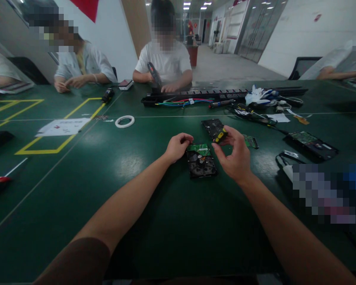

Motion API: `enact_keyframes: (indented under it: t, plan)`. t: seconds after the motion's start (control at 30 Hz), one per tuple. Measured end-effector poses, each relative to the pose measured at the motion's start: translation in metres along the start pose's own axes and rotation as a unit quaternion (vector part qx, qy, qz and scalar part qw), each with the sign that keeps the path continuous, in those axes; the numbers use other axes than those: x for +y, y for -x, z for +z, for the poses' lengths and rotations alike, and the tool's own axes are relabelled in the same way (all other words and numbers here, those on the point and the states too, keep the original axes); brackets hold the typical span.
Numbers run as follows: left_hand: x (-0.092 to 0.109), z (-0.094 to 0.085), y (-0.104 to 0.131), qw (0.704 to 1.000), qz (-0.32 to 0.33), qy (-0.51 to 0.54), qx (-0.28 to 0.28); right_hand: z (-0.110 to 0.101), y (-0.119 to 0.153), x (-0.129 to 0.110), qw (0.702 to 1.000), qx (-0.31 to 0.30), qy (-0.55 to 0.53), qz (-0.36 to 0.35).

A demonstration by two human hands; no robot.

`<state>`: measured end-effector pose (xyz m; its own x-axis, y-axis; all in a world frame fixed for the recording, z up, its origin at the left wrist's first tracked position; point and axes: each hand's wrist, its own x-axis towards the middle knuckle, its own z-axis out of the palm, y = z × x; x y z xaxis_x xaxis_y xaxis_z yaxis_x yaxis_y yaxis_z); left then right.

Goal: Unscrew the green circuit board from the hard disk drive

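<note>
A hard drive [202,164] lies on the green table with its green circuit board [199,149] facing up along the far end. At its far left corner is my left hand [178,147], fingers curled together; whether they pinch a small part or just the drive's edge is hidden. My right hand [235,154] grips a stubby black-and-yellow screwdriver [220,135] by its handle, just right of and above the drive. Behind the screwdriver lies a second hard drive [212,126]. A loose green circuit board [250,141] rests beyond my right fingers.
Another hard drive [313,144] with a cable lies to the right. A tape roll [125,121], paper sheet [62,126] and red-black screwdriver [0,184] are on the left. Cables and gloves [261,95] lie beside a long black rail [201,95]. A person [166,59] sits opposite, holding a power tool.
</note>
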<state>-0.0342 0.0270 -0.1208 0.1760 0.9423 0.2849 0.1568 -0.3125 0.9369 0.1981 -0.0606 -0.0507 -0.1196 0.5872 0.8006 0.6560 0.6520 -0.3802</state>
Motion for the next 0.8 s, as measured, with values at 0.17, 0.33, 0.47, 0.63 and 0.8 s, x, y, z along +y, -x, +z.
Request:
enact_keyframes:
  t: [0.17, 0.33, 0.47, 0.63, 0.8]
  plan:
    - [0.0019, -0.0006, 0.001, 1.0, 0.006, -0.015, 0.0, -0.0017, 0.0002, -0.0011, 1.0, -0.004, -0.005, -0.003]
    - [0.0052, -0.0008, 0.0021, 1.0, 0.006, -0.015, -0.002, -0.0008, 0.0011, -0.0011, 1.0, -0.012, -0.014, 0.014]
    - [0.0069, -0.0008, 0.0026, 1.0, 0.003, -0.018, -0.002, -0.0011, 0.0007, -0.0003, 1.0, -0.006, -0.008, 0.014]
    - [0.0081, -0.0012, 0.0033, 0.999, 0.009, -0.031, 0.002, -0.0024, 0.0003, -0.003, 1.0, -0.001, -0.011, 0.002]
    - [0.0087, -0.001, 0.0032, 0.998, 0.018, -0.054, 0.0, -0.0014, 0.0019, -0.0055, 0.993, -0.03, -0.103, 0.052]
